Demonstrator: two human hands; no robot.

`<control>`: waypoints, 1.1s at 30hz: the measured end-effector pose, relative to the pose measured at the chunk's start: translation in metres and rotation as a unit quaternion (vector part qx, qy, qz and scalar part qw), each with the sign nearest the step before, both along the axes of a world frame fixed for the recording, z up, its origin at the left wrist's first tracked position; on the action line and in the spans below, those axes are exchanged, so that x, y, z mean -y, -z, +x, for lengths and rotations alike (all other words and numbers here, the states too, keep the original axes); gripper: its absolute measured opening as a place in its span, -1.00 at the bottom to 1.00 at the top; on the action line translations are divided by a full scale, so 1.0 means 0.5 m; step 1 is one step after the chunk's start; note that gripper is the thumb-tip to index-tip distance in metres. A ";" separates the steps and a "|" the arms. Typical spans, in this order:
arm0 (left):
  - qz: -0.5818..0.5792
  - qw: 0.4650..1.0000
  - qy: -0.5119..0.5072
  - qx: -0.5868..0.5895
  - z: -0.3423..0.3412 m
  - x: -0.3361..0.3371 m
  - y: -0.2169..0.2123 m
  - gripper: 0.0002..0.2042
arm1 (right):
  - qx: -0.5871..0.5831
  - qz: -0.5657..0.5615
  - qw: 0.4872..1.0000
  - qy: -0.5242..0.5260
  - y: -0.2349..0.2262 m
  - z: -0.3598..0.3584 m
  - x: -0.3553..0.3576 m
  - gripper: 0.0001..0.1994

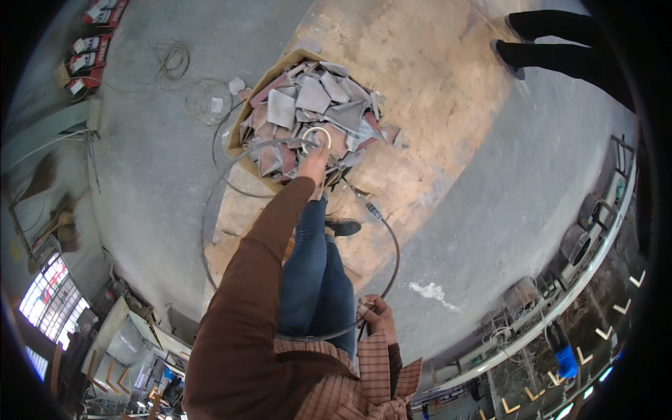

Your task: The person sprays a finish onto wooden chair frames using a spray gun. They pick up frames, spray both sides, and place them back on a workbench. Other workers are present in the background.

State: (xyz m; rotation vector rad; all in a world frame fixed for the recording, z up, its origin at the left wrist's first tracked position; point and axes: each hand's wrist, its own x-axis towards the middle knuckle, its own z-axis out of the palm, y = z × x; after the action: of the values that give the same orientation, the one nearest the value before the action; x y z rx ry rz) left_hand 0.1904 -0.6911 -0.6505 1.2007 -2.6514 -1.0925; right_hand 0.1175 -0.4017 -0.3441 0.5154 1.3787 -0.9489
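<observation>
Over the box of scrap tiles (308, 105) on the floor, the person's left hand (313, 164) is reaching down, fingers closing on a metal ring (316, 137) lying atop the pile. The right hand (378, 315) is gripping the dark hose (392, 252) near the hip. Pick-up step, I'd judge; next calls for lifting the ring clear without snagging the hose.

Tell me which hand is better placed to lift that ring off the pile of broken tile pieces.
The left hand. It is stretched out over the pile of tile pieces and already at the ring. The right hand is back by the hip, closed around the dark cable, far from the pile.
</observation>
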 end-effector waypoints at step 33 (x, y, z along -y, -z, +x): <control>-0.133 0.854 0.411 0.292 -0.157 0.104 0.099 -0.77 | -0.129 -0.057 0.989 0.042 0.060 0.088 -0.124 -0.85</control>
State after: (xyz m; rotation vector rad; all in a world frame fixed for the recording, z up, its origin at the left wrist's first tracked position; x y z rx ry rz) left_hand 0.1119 -0.7433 -0.7000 0.3215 -3.7825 -0.3264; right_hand 0.1614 -0.3396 -0.3740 0.3766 1.5315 -1.1874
